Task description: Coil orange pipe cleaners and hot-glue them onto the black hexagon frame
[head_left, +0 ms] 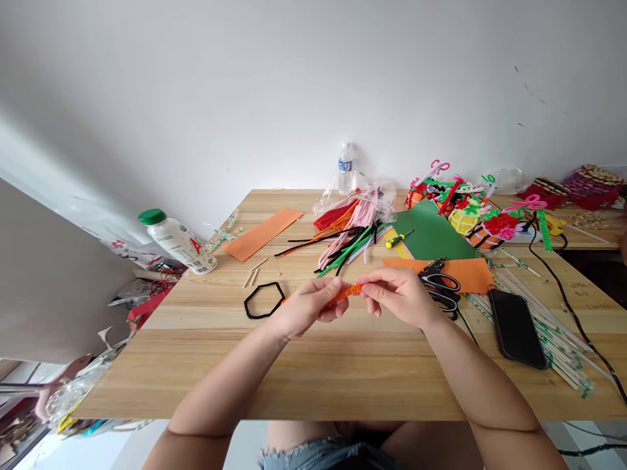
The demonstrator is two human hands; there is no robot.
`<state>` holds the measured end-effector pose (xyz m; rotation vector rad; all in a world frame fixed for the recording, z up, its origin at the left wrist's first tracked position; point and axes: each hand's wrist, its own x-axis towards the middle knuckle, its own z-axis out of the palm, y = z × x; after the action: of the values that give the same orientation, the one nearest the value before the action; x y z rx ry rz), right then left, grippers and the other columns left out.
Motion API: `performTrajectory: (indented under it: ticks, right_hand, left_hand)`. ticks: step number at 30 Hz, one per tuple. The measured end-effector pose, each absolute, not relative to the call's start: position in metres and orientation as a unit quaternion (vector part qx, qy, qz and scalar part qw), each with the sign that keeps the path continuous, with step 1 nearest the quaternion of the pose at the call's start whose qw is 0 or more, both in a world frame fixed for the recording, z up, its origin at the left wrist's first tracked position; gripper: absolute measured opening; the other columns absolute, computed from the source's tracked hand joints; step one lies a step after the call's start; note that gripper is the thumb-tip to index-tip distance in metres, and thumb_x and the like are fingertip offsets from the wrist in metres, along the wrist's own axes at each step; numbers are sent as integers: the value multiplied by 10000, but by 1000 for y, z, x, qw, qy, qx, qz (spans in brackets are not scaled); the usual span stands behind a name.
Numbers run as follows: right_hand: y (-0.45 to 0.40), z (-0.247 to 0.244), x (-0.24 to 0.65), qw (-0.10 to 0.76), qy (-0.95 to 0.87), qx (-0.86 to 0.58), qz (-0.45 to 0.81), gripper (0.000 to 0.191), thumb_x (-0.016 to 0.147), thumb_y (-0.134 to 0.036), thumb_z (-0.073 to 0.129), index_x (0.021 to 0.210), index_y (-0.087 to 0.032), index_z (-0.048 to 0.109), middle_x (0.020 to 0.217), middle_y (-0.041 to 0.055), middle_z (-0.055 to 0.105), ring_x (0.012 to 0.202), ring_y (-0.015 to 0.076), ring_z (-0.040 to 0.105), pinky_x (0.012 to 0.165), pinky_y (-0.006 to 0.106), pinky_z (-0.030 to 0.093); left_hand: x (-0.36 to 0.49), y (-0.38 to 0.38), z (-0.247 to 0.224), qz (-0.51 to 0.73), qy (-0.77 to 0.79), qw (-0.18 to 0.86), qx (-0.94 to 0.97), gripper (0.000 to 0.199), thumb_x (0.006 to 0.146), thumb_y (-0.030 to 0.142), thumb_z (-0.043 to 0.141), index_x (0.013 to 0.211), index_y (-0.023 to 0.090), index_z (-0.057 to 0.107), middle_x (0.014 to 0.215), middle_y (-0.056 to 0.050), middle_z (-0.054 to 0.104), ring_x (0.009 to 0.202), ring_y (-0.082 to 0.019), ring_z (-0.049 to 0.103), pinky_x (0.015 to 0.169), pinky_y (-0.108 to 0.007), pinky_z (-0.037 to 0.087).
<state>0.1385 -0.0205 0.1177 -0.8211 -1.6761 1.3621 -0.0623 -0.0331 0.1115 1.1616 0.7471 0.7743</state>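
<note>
Between my two hands is an orange pipe cleaner point(351, 292), partly hidden by the fingers; it looks coiled or bunched. My left hand point(313, 301) wraps round one end of it, thumb on top. At the other end, my right hand point(394, 294) pinches it between thumb and fingertips. A black pipe cleaner hexagon point(246, 305) lies flat on the table just left of my left hand. Black-handled scissors point(443, 282) rest beside my right hand, partly covered by it. Beyond the hands spreads a bundle of red, pink, green and black pipe cleaners point(360, 219).
A white bottle with green cap point(179, 241) stands left. Orange paper point(264, 234), green paper point(435, 232) and a screwdriver point(398, 240) lie behind. At right are a phone point(518, 328), wrapped sticks point(563, 346), a cable point(563, 294) and finished pipe cleaner baskets point(492, 230).
</note>
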Motion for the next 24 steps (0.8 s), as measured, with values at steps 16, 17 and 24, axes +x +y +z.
performTrajectory:
  ticks: [16, 17, 24]
  right_hand:
    - [-25, 106, 126, 433, -730, -278, 449, 141, 875, -243, 622, 935, -154, 714, 591, 0, 661, 461, 107, 611, 463, 241, 528]
    - [-25, 106, 125, 441, -739, -273, 430, 141, 879, -245, 616, 932, -160, 714, 598, 0, 660, 465, 109, 612, 471, 246, 533]
    - [-22, 104, 126, 455, -782, -238, 353, 160, 898, -225, 594, 1005, -182, 706, 649, 7, 675, 508, 120, 638, 515, 265, 565]
  left_hand:
    - [-51, -36, 104, 429, 331, 678, 497, 516, 826, 600, 574, 938, 97, 606, 491, 99, 272, 427, -38, 186, 422, -188, 112]
    - [-51, -35, 104, 428, 331, 679, 496, 519, 824, 602, 576, 939, 96, 606, 485, 100, 270, 425, -38, 183, 422, -190, 108]
    - [-52, -34, 106, 421, 299, 724, 457, 474, 806, 570, 624, 933, 115, 580, 478, 117, 219, 417, -34, 159, 432, -183, 109]
